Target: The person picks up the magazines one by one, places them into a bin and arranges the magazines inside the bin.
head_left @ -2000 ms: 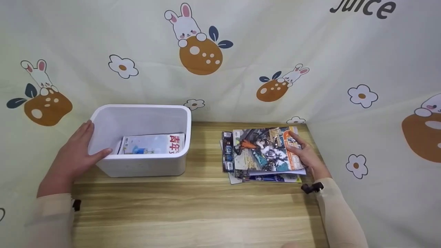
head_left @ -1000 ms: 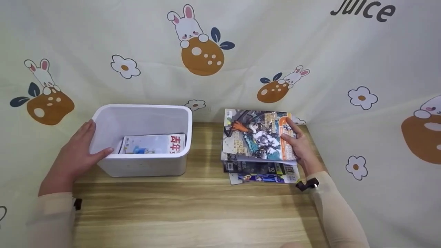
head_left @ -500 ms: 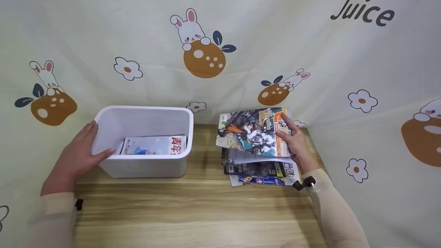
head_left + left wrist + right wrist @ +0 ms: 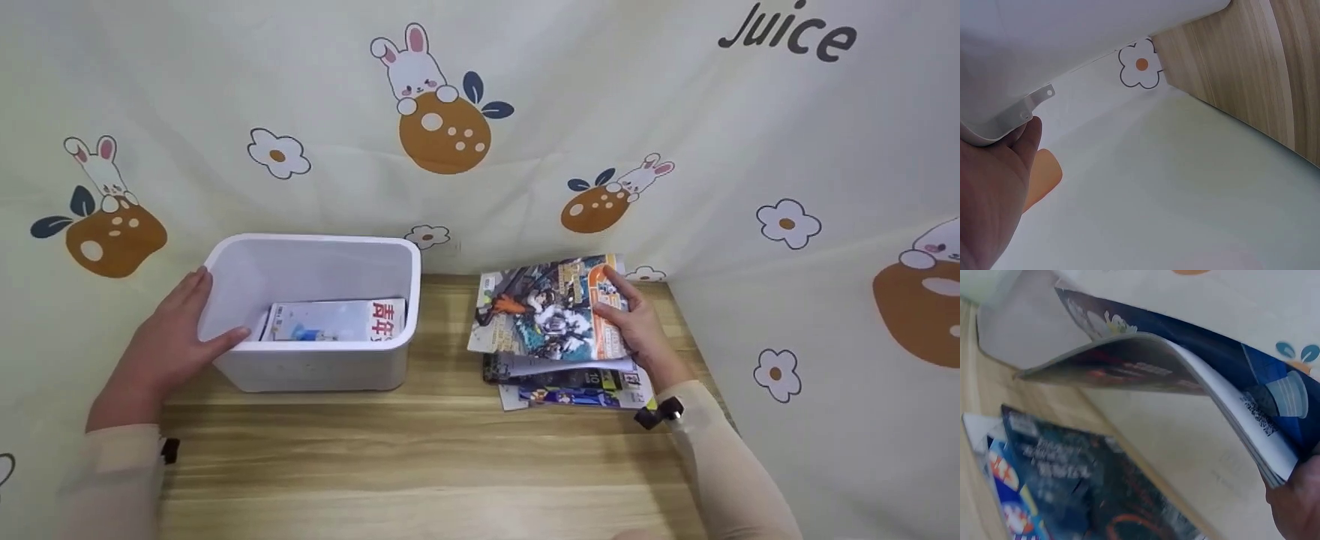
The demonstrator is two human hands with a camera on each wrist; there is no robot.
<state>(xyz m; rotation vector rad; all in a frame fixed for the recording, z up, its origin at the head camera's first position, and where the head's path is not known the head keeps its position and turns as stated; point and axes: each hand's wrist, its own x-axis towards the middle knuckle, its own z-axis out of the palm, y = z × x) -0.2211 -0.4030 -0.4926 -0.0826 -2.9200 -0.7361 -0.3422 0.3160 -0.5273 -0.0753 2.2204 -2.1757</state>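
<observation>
White bin (image 4: 319, 369) braced by spread left grip (image 4: 161, 345); sagging magazine (image 4: 547, 319) pinched at one edge by right grip (image 4: 643, 326), so could be dropped.

White bin (image 4: 307, 369), multicoloured magazine (image 4: 551, 311), pale bunny-print cloth (image 4: 337, 196)

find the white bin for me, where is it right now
In the head view, the white bin stands on the left of the wooden table, left of the magazine pile, with the left hand at its rim.
</observation>
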